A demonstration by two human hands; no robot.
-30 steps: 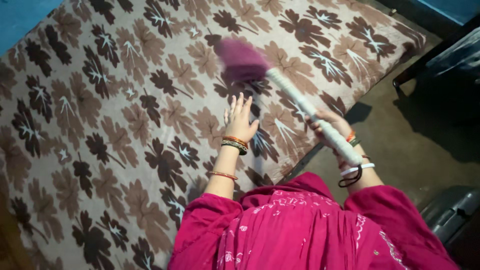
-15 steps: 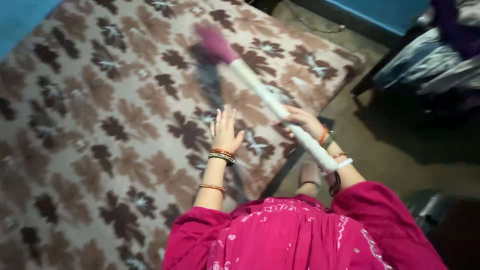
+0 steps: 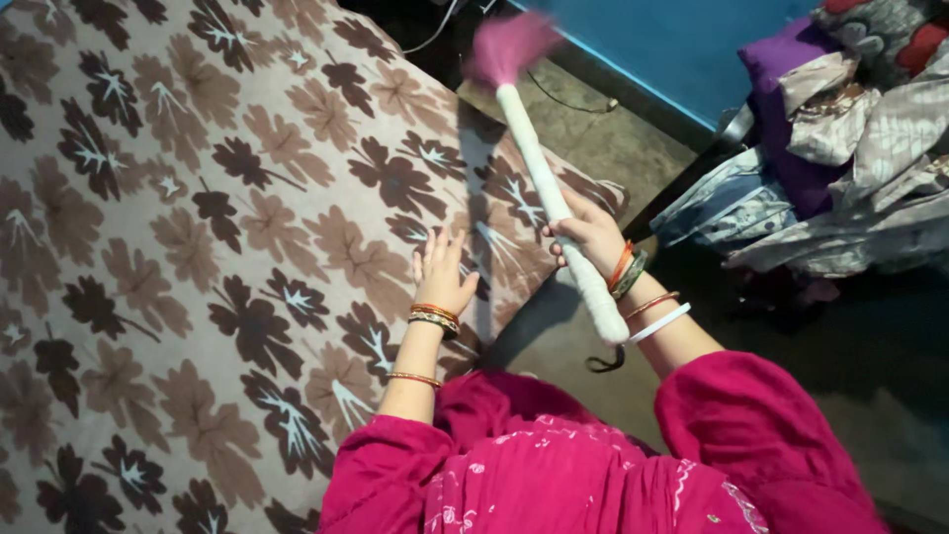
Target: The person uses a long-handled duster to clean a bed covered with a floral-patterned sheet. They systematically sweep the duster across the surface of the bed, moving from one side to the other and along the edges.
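Duster [image 3: 539, 168] swung up off bedsheet [image 3: 198, 247]; right hand [image 3: 591, 235] clenched round handle, left hand [image 3: 444, 277] seemingly flat, open.

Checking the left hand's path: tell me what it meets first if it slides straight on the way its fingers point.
Only more of the leaf-patterned bedsheet; the left hand lies on it, and nothing else shows along that line.

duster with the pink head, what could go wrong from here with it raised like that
The right hand grips the white-handled duster low on its handle, so the pink head is far from the grip and may swing wide toward the dark cables by the blue wall. The left hand lies flat on the leaf-print bedspread near the handle's line and could be struck on a downward stroke.
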